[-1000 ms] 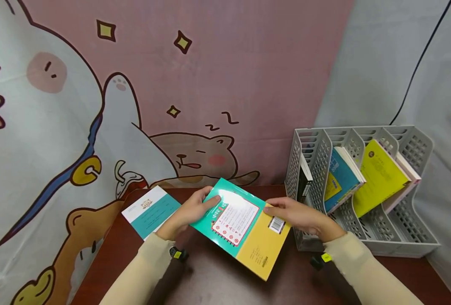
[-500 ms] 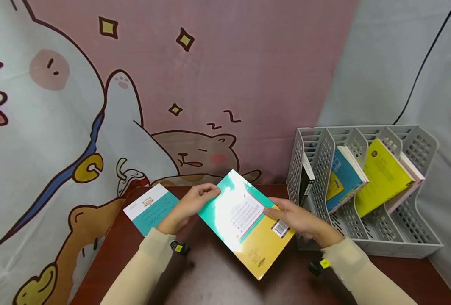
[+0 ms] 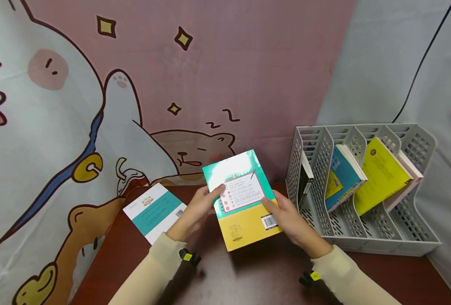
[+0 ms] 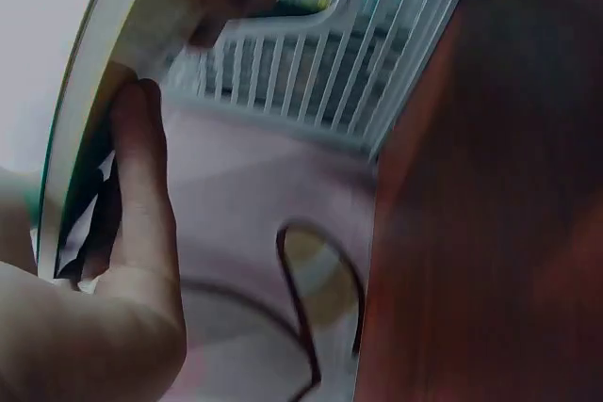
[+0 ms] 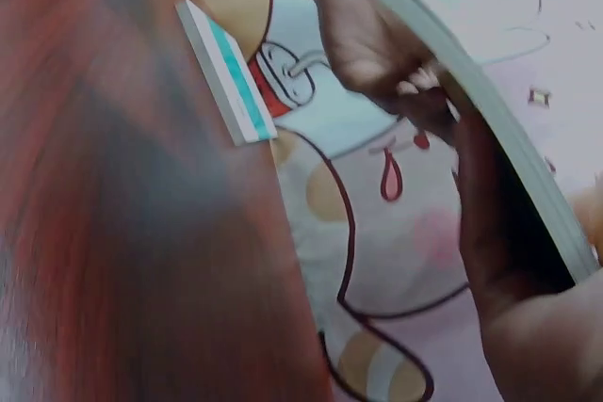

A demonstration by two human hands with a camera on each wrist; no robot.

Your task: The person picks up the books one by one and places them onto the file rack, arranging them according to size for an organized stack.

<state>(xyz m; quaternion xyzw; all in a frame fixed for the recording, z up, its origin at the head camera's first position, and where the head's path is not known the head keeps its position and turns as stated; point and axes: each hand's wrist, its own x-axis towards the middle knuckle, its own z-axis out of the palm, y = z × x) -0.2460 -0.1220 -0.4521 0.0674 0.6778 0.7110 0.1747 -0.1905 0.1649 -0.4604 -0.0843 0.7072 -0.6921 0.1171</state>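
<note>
A book [image 3: 244, 220] with a teal and yellow cover, a white text panel and a barcode is held up over the table in both hands. My left hand [image 3: 196, 209] grips its left edge, thumb on the cover. On the opposite edge, my right hand [image 3: 290, 218] holds it with the thumb on top near the barcode. From the left wrist view, fingers [image 4: 141, 167] lie behind the book [image 4: 94, 72], whose page edge shows. The right wrist view has the right-hand fingers [image 5: 480, 223] under the book [image 5: 509, 129] too.
A white and teal book [image 3: 157, 212] lies on the dark red table [image 3: 225, 284] at left. At right stands a grey file rack [image 3: 378, 245] with slots, holding a black book [image 3: 305, 178], a blue book [image 3: 343, 178], a yellow book [image 3: 380, 176] and a pink one behind. A printed curtain hangs behind.
The held book has turned counterclockwise from a slant to nearly upright in the head view, and its far edge has risen. Both hands still hold it.
</note>
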